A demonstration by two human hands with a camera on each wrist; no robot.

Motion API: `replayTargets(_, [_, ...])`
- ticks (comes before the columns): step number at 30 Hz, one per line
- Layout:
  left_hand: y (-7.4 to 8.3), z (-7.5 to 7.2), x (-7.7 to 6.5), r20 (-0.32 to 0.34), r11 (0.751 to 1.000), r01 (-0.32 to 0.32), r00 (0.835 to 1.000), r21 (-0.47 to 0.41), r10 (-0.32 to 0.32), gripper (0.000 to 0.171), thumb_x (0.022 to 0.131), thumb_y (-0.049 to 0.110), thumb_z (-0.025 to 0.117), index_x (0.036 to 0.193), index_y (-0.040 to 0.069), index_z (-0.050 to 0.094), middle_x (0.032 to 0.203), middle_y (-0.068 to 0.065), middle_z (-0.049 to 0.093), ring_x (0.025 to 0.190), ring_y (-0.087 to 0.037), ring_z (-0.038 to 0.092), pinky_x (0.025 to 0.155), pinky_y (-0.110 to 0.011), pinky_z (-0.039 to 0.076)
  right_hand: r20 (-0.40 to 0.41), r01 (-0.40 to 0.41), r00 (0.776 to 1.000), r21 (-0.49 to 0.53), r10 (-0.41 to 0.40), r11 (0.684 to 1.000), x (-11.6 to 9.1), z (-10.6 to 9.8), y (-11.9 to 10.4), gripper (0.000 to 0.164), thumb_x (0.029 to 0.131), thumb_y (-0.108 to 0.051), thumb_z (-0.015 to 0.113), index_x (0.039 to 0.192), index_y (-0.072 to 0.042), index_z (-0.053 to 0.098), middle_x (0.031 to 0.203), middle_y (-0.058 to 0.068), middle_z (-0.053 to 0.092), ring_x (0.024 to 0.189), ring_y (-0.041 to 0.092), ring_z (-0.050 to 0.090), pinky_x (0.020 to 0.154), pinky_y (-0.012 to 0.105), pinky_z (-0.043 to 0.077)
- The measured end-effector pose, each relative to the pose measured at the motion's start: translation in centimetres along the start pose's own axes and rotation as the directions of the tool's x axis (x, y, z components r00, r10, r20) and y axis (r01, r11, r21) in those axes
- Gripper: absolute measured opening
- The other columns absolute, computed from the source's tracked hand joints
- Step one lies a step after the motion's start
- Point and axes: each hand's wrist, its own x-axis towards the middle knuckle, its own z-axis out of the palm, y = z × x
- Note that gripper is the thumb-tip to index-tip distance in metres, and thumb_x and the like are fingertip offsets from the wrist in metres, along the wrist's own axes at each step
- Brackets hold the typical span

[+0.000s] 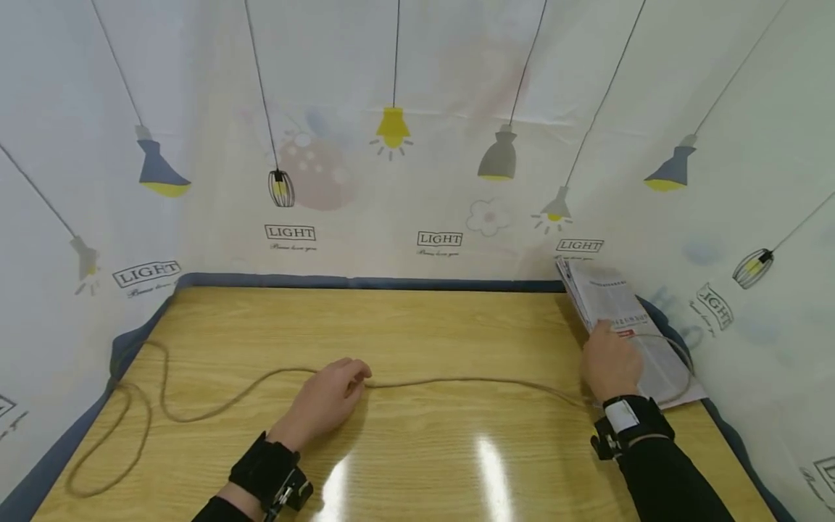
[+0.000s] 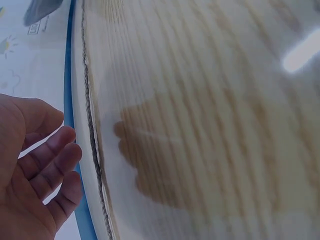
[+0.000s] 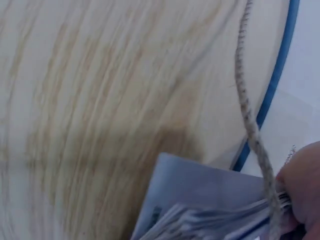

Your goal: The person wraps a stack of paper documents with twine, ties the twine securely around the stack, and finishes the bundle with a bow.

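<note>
A folded stack of newspapers [image 1: 668, 366] lies at the table's right side, under my right hand [image 1: 612, 360]. My right hand [image 3: 304, 187] grips the near layered edge of the stack in the right wrist view, its fingers partly out of frame. Past that edge, close by the fingers, runs a thin twisted rope [image 3: 246, 102]. In the head view the rope [image 1: 457, 380] stretches across the table to the stack and curves round its right side. My left hand [image 1: 331, 395] hovers by the rope's middle; its fingers [image 2: 67, 155] are loosely bent with nothing in them.
Slack rope [image 1: 140, 442] winds in loose bends over the left of the wooden table [image 1: 391, 326]. A pale printed cloth [image 1: 365, 239] with lamp drawings stands behind and at both sides, above a dark blue border [image 1: 391, 283].
</note>
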Motion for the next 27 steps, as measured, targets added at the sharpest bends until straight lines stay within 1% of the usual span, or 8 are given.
replayTargets(3, [0.4,0.1,0.2,0.013,1.000,0.000,1.000,-0.010,0.000,0.016,0.093,0.013,0.061,0.108,0.017,0.064,0.098,0.004,0.062,0.088,-0.012,0.061,0.075,-0.034,0.052,-0.042,-0.003,0.999,0.017,0.003,1.000,0.3,-0.3,0.0,0.041,0.093,-0.009,0.047,0.123,0.019,0.042,0.060,0.030,0.053,0.046,0.042,0.049,0.038,0.051,0.038])
replayTargets(5, [0.6,0.2,0.4,0.027,1.000,0.004,1.000,-0.018,-0.004,0.017,0.093,0.014,0.060,0.109,0.017,0.064,0.099,0.004,0.062,0.089,-0.012,0.061,0.075,-0.034,0.052,-0.076,-0.006,0.997,0.038,0.009,0.999,0.5,-0.6,0.0,0.047,0.093,-0.009,0.046,0.131,0.017,0.038,0.061,0.030,0.054,0.045,0.040,0.048,0.038,0.050,0.037])
replayTargets(7, [0.8,0.3,0.5,0.033,1.000,0.004,0.999,-0.020,-0.003,0.017,0.093,0.014,0.060,0.109,0.017,0.064,0.100,0.004,0.062,0.090,-0.012,0.061,0.076,-0.034,0.052,-0.091,-0.022,0.995,0.062,0.028,0.998,0.6,-0.9,-0.1,0.050,0.094,-0.010,0.043,0.136,0.013,0.034,0.063,0.029,0.054,0.044,0.037,0.046,0.037,0.048,0.034])
replayTargets(11, [1.3,0.4,0.8,0.037,1.000,-0.007,0.999,-0.024,0.008,0.018,0.093,0.014,0.061,0.110,0.017,0.064,0.101,0.004,0.062,0.088,-0.011,0.060,0.075,-0.033,0.052,-0.134,-0.049,0.989,0.110,0.063,0.993,0.5,-1.3,-0.2,0.054,0.095,-0.014,0.043,0.144,0.004,0.029,0.066,0.027,0.055,0.040,0.032,0.042,0.034,0.045,0.029])
replayTargets(15, [1.7,0.5,1.0,0.029,0.999,-0.032,0.999,-0.023,0.033,0.019,0.093,0.013,0.061,0.111,0.017,0.064,0.103,0.004,0.062,0.086,-0.009,0.059,0.073,-0.032,0.052,-0.204,-0.064,0.974,0.154,0.095,0.986,0.4,-1.8,-0.6,0.056,0.096,-0.017,0.042,0.149,-0.005,0.027,0.064,0.023,0.052,0.037,0.028,0.035,0.034,0.041,0.024])
replayTargets(20, [2.4,0.7,1.3,0.040,0.998,-0.053,0.998,-0.031,0.055,0.020,0.093,0.014,0.060,0.112,0.017,0.064,0.103,0.004,0.062,0.083,-0.007,0.056,0.071,-0.030,0.050,-0.275,-0.064,0.954,0.188,0.115,0.980,0.2,-2.2,-1.4,0.057,0.096,-0.018,0.040,0.151,-0.010,0.026,0.065,0.022,0.051,0.035,0.024,0.027,0.035,0.037,0.018])
replayTargets(25, [3.4,0.8,1.7,0.047,0.996,-0.070,0.996,-0.058,0.073,0.021,0.094,0.014,0.060,0.114,0.017,0.063,0.104,0.003,0.062,0.081,-0.006,0.055,0.071,-0.030,0.050,-0.344,0.000,0.938,0.151,0.052,0.989,-0.1,-2.5,-2.4,0.062,0.092,-0.014,0.045,0.151,-0.011,0.026,0.049,0.012,0.036,0.034,0.020,0.021,0.034,0.034,0.014])
replayTargets(27, [4.0,0.8,1.9,0.045,0.992,-0.085,0.995,-0.089,0.090,0.021,0.094,0.014,0.059,0.115,0.017,0.062,0.104,0.002,0.062,0.082,-0.007,0.055,0.072,-0.031,0.050,-0.383,0.048,0.924,0.138,0.008,0.989,-0.3,-2.5,-2.8,0.066,0.089,-0.013,0.050,0.150,-0.011,0.027,0.047,0.011,0.035,0.034,0.019,0.021,0.034,0.033,0.014])
